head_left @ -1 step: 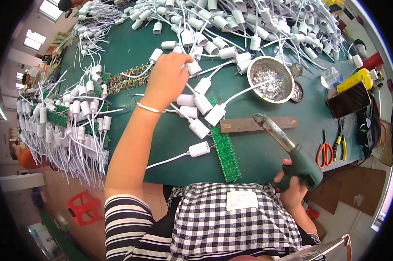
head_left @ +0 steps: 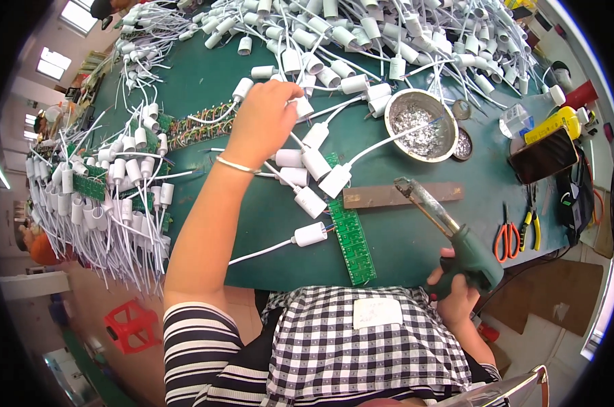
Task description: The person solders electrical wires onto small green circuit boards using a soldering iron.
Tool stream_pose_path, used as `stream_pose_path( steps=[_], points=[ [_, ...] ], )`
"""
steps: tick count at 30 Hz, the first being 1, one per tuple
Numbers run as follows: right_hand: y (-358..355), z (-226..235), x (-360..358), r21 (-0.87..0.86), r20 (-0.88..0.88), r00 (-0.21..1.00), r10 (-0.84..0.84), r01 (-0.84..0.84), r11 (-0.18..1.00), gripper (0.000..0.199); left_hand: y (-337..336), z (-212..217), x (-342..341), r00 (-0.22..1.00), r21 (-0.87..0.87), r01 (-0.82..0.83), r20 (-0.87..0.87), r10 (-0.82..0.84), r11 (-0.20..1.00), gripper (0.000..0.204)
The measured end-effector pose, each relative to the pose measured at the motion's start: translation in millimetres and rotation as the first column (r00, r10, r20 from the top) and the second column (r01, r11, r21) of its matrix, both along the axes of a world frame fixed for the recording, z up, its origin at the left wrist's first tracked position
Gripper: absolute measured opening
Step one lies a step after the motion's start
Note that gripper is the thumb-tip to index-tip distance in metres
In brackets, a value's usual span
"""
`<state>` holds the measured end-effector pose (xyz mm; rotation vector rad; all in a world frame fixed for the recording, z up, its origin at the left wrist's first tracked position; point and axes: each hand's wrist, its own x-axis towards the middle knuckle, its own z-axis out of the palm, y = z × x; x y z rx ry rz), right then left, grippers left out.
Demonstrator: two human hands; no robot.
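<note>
My left hand (head_left: 266,112) reaches over the table, its fingers curled closed around a white lamp socket (head_left: 303,107) that they partly hide. My right hand (head_left: 454,292) grips the dark green handle of a soldering gun (head_left: 476,254) near the table's front edge. Its metal tip points up and left, above a brown bar (head_left: 402,195). Left of the bar lies a narrow green circuit board (head_left: 353,244). Several white sockets with cables lie around its upper end, and one socket (head_left: 311,233) has its thin wires at the board's left edge.
A metal bowl (head_left: 422,125) of silvery solder scraps stands beyond the bar, beside a small round tin (head_left: 462,144). Orange-handled scissors (head_left: 506,234) and yellow-handled pliers (head_left: 531,227) lie at right, near a clear bottle (head_left: 517,121). Heaps of white sockets (head_left: 361,30) cover the far side.
</note>
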<state>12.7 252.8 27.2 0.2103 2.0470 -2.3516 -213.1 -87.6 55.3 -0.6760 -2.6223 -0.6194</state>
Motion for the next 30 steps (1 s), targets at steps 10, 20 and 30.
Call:
stream_pose_path(
  steps=[10,20,30],
  points=[
    [-1,-4,-2,0.015,-0.153,0.985,-0.083,0.087,0.996,0.037,-1,-12,-32,0.997,-0.465,0.064,-0.006,-0.075,0.883,0.016],
    [-2,-3,-2,-0.029,-0.135,0.991,-0.021,0.017,0.999,0.041,-38,52,-50,0.968,0.820,0.246,-0.234,-0.090,0.517,0.031],
    [-3,-13,9,0.022,-0.085,0.993,0.088,-0.086,0.996,0.053,46,2,197,0.912,0.065,0.095,0.393,-0.113,0.993,0.041]
  ],
)
